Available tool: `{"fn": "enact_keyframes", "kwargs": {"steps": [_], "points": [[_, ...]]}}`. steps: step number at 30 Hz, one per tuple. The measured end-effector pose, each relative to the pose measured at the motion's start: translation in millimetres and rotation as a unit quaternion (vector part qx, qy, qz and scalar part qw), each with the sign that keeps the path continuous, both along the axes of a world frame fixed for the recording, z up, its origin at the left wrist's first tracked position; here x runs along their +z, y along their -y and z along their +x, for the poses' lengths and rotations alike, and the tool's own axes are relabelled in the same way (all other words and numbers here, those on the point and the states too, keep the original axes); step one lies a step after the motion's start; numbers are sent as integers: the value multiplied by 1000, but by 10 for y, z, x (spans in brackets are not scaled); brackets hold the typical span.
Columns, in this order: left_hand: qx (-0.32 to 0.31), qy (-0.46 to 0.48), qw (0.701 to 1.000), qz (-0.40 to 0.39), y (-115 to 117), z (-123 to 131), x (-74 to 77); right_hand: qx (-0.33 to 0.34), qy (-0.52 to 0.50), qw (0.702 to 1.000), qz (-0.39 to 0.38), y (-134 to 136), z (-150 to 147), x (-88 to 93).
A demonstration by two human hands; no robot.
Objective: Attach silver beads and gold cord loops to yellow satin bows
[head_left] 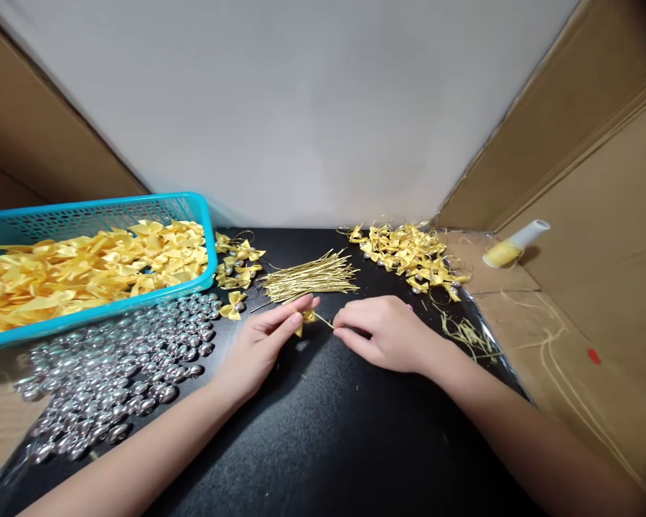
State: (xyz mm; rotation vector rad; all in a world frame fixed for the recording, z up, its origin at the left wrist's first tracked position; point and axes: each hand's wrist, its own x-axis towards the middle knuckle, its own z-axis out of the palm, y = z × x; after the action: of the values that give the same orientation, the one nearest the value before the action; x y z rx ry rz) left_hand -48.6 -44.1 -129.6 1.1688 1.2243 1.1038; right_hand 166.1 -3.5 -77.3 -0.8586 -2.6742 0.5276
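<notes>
- Bow [304, 318], small and yellow, is sitting pinched between the thumb and forefinger of the left hand [258, 345], right at the fingertips and hovering just above the black mat [323, 431].
- A gold cord [324, 321] is running from the bow across to the right hand [387, 334]. That hand's thumb and forefinger are pressing together on the cord's far end, and its other fingers are curling loosely under.
- The cord's long axis is lying nearly level, left to right, and dipping slightly toward the right fingertips. It is bridging the narrow gap between the two sets of fingertips.
- Both hands are touching the piece: the left is gripping the bow itself and the right only the cord, so the left is the nearer to the bow.
- One wing of the bow is poking down below the left fingers toward the mat. The fingers are covering the rest, so its full lie is not showing.
- A bundle of gold cords [309, 276] is lying just beyond both sets of fingertips, its strands running left to right.
- Silver bells [118, 373] are spreading out to the left of the left hand, with a blue basket [207, 237] of yellow bows beyond them.
- A heap of bows [409, 255] is lying beyond the right hand, and a spool [509, 248] is resting well off to its right.
</notes>
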Motion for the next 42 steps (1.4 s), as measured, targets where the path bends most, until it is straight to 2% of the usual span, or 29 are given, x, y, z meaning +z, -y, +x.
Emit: {"fn": "enact_keyframes", "kwargs": {"steps": [3, 7, 11, 17, 22, 26, 30, 34, 36, 38, 42], "points": [[-26, -94, 994, 44, -1, 14, 15, 2, 32, 999, 26, 4, 25, 68], [-47, -228, 966, 113, 16, 31, 14, 5, 16, 998, 63, 18, 19, 100], [-99, -264, 948, 146, 25, 58, 38, 10, -16, 996, 89, 17, -18, 92], [-173, -219, 946, 163, 17, 83, 104, 25, -49, 991, 120, -28, -49, 75], [-231, -181, 945, 146, -3, 79, 121, 35, -89, 989, 114, -81, -82, 16], [-251, -137, 950, 128, -6, 67, 103, -6, -114, 987, 112, -87, -144, -96], [-235, -58, 965, 101, -12, 60, 50, -101, -148, 972, 154, -64, -179, -179], [-192, 7, 978, 75, -19, 40, -7, -191, -246, 938, 152, -34, -171, -153], [-176, 19, 982, 63, -21, 31, -23, -190, -266, 936, 131, 0, -171, -133], [-160, 22, 985, 54, -20, 28, -30, -165, -252, 947, 109, 48, -187, -139], [-129, 15, 991, 39, -17, 35, -27, -142, -223, 960, 91, 154, -259, -229]]}}
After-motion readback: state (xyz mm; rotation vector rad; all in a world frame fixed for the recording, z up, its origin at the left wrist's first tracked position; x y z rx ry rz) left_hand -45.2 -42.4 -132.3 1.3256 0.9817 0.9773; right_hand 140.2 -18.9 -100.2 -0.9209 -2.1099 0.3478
